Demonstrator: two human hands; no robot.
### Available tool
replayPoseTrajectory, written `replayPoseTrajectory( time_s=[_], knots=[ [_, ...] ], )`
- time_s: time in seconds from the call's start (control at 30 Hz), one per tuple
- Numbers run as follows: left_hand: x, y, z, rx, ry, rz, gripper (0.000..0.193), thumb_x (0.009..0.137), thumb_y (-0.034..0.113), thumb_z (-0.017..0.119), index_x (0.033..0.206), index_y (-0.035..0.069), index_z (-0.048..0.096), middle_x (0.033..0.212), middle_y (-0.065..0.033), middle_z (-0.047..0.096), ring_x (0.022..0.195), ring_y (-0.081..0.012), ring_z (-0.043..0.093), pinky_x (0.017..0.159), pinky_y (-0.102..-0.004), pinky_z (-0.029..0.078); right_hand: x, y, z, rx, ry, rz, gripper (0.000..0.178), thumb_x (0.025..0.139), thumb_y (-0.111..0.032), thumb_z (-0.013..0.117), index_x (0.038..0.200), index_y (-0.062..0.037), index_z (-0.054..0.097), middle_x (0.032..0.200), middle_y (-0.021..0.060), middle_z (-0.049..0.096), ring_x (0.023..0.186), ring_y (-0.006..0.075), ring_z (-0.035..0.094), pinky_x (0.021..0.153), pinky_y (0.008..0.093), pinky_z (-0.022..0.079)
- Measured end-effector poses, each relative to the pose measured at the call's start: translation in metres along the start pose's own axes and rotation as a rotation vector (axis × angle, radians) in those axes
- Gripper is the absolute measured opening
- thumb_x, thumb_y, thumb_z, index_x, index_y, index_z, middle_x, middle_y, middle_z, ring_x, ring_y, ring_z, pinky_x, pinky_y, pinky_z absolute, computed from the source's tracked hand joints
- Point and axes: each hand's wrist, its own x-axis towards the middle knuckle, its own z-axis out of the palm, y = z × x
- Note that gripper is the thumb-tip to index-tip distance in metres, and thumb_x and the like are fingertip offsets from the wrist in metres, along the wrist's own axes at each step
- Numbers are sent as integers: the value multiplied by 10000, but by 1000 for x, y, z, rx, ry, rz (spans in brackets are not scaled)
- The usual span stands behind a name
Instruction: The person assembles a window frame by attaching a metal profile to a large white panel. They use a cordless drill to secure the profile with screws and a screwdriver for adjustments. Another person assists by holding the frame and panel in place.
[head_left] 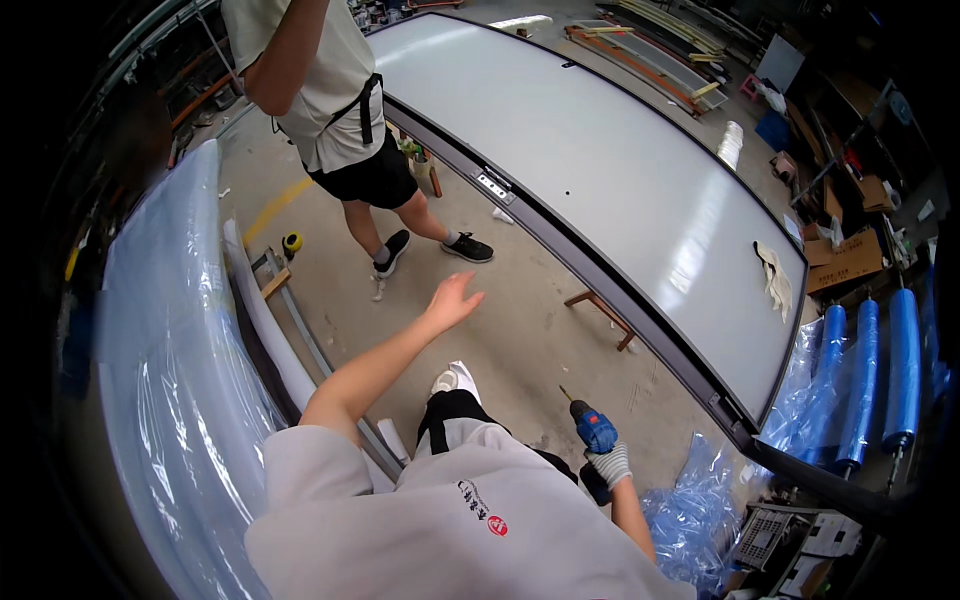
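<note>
A blue and black cordless drill (594, 427) with a long bit is gripped in my right hand (610, 462), which wears a striped white work glove. The drill hangs low beside my right leg, its bit tilted up and away from me over the floor. My bare left hand (455, 300) reaches forward over the floor with its fingers apart and nothing in them. Beyond both hands lies a large pale grey panel (600, 150) in a dark frame, raised off the floor. A metal fitting (493, 187) sits on the panel's near edge, apart from my hands.
A co-worker (345, 120) stands at the panel's near side, far left. On my left is a plastic-wrapped stack (170, 350). An off-white glove (773, 280) lies on the panel. Blue film rolls (862, 385) and crumpled blue film (695, 505) are at right; a tape measure (292, 242) is at left.
</note>
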Motion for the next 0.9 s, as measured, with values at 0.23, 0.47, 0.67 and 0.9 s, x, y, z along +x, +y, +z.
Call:
replayPoseTrajectory(
  time_s=[0.23, 0.47, 0.67, 0.9],
  knots=[
    [147, 82, -233, -675, 400, 479, 496, 899, 238, 535, 1305, -12, 401, 1302, -147, 480, 1187, -250, 479, 976, -361, 377, 60, -101, 20, 8, -75, 177, 247, 658, -235, 669, 845, -76, 643, 792, 124, 661, 720, 275, 629, 686, 353, 506],
    [200, 220, -351, -1006, 718, 1334, 568, 917, 376, 445, 1319, -14, 350, 1315, -193, 427, 1179, -317, 466, 984, -423, 365, 101, -156, 33, -95, -112, 240, 302, 654, -301, 674, 867, -89, 652, 829, 159, 656, 751, 332, 626, 702, 372, 507],
    [175, 296, -385, -1690, 365, 951, 224, 955, 250, 439, 1038, 55, 513, 1093, -93, 552, 1084, -240, 472, 956, -409, 323, 118, -133, 45, 39, 9, 199, 334, 619, -300, 712, 858, -74, 652, 825, 153, 662, 750, 327, 629, 708, 369, 514],
    [254, 252, -392, -1679, -234, 1315, 383, 954, 312, 459, 1161, -10, 433, 1208, -191, 481, 1169, -337, 438, 1019, -425, 287, 136, -97, 19, -171, -99, 276, 307, 634, -307, 669, 864, -104, 659, 848, 160, 659, 784, 325, 629, 709, 378, 509]
  ],
)
